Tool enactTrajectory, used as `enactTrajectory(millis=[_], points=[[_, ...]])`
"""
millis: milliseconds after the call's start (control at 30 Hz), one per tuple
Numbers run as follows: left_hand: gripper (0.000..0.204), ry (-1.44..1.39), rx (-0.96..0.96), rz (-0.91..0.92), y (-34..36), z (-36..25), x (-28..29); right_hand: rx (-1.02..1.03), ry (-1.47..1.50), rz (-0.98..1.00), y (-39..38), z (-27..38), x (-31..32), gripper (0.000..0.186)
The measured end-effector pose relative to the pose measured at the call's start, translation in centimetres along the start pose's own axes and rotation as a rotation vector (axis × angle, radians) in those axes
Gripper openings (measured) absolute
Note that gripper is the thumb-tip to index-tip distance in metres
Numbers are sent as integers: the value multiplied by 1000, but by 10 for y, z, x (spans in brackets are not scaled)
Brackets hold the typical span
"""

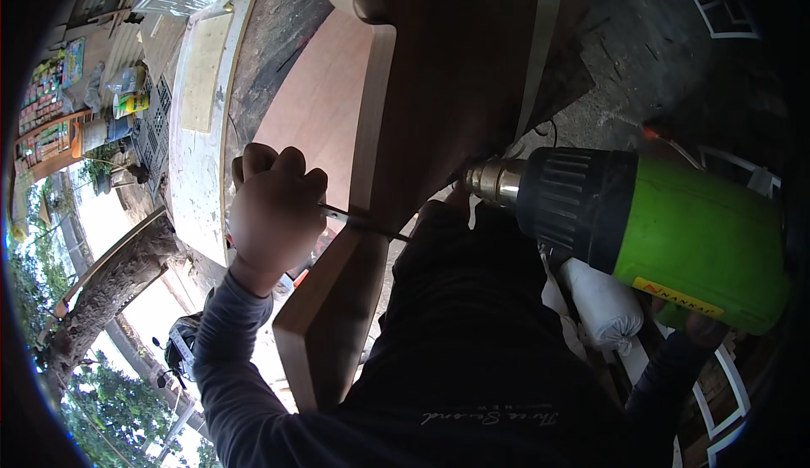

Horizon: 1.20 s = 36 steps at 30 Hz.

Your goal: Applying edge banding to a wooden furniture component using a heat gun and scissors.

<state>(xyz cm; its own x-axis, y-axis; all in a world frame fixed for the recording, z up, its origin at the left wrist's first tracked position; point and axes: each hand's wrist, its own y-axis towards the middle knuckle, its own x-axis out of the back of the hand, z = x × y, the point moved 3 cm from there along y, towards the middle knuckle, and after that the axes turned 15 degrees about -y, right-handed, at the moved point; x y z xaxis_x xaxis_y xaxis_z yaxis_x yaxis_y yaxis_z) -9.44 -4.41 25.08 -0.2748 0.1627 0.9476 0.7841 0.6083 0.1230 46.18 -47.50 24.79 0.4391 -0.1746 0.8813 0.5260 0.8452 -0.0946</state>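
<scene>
My left hand (280, 206) is closed in a fist around a thin metal-bladed tool (339, 214). Its handle is hidden in the fist, and the blade reaches across the edge of a brown wood-grain panel (375, 122). Whether the blade touches the panel, I cannot tell. On the right, my right hand (705, 328) grips a green and black heat gun (675, 232), mostly hidden behind its body. The gun's metal nozzle (498, 181) points left at the dark face of the panel, close to it. A lower section of the panel (316, 324) angles down toward my left forearm.
A pale, stained work board (198, 130) stands to the left, with goods and shelves beyond. A white sack (603, 303) lies below the heat gun. White frames (721, 4) rest at the far right. A tree trunk (114, 295) and a parked motorbike (179, 346) are outside, lower left.
</scene>
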Motion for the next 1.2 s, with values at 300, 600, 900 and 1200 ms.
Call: enactTrajectory(millis=[300, 600, 900, 1200], points=[[25, -68, -86, -35, -6, 11, -10, -34, 23, 21, -7, 4, -41, 62], [24, -135, -66, -51, -5, 7, -15, -25, 43, 36, -4, 9, -51, 62], [27, -14, 88, -179, -6, 18, 6, -8, 42, 45, 3, 9, -42, 62], [28, -69, 86, -183, -20, 10, -11, 8, 37, 67, 12, 12, -35, 62]])
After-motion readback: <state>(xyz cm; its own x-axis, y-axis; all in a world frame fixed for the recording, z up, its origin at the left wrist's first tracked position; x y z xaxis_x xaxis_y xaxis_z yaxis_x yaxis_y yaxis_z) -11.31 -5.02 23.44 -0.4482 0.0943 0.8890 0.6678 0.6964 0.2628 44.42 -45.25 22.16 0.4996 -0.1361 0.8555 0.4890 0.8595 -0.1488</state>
